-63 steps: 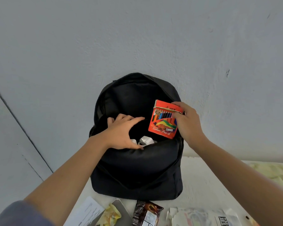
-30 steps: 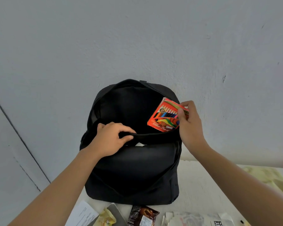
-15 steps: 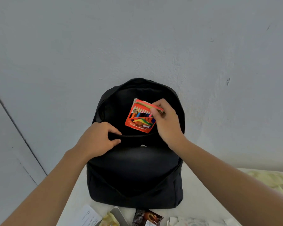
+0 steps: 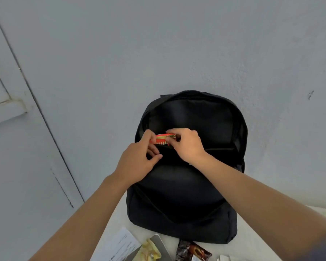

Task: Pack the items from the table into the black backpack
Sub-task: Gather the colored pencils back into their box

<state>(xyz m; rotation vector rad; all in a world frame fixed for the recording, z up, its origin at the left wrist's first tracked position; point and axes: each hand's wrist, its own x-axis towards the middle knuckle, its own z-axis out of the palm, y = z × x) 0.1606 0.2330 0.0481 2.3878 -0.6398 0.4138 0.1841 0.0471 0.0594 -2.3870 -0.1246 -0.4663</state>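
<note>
Centre: right hand [image 4: 188, 146] pinches orange cardboard pencil box [image 4: 161, 138], now almost sunk inside black fabric backpack [image 4: 177, 204]; left hand [image 4: 137, 162] grips its rim.

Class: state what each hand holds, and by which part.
Right hand pinches the pencil box by its top edge; left hand grips the black backpack by its opening's front rim.

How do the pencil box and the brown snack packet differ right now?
The pencil box is red-orange; the brown snack packet is dark and glossy. The pencil box is pinched by the right hand and mostly sunk in the backpack; the brown snack packet lies untouched on the table. Both are small packaged items.
</note>
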